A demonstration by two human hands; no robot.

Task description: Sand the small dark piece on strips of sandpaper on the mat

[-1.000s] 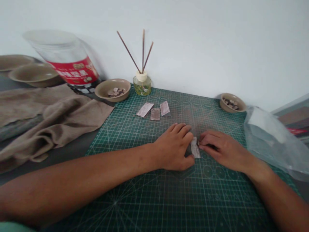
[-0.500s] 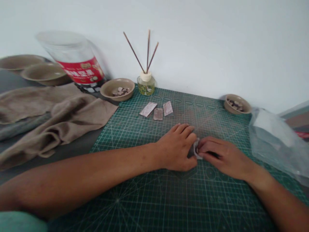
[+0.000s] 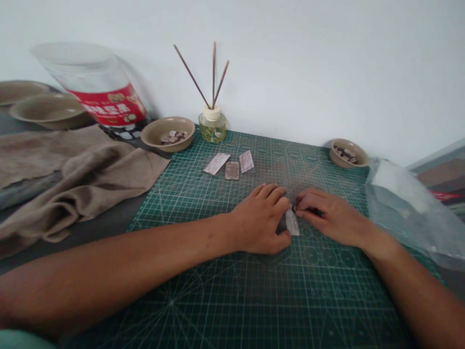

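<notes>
On a green cutting mat (image 3: 254, 300) lies a small pale greyish strip (image 3: 292, 223), partly hidden by my hands. My left hand (image 3: 263, 220) rests on the mat at the strip's left side, its forefinger tip touching the strip's upper end and the thumb spread apart from it. A dark grey patch shows between that thumb and forefinger. Thumb and fingers of my right hand (image 3: 323, 213) are pinched together at the strip's upper right edge; a tiny dark thing seems to be at their tips, too small to name. Farther back lie three small rectangular pieces (image 3: 232, 170), pinkish and brownish.
Small bowls of brownish chips stand back left (image 3: 148, 136) and back right (image 3: 358, 157). A reed diffuser (image 3: 212, 128) and a red-labelled plastic jar (image 3: 112, 106) stand by the wall. Brown cloth (image 3: 119, 169) lies left, a clear plastic bag (image 3: 410, 213) right.
My right fingers have moved up along the strip, which was bent up at its edge and now lies flatter. My left hand stays in place. The view has shifted slightly right.
</notes>
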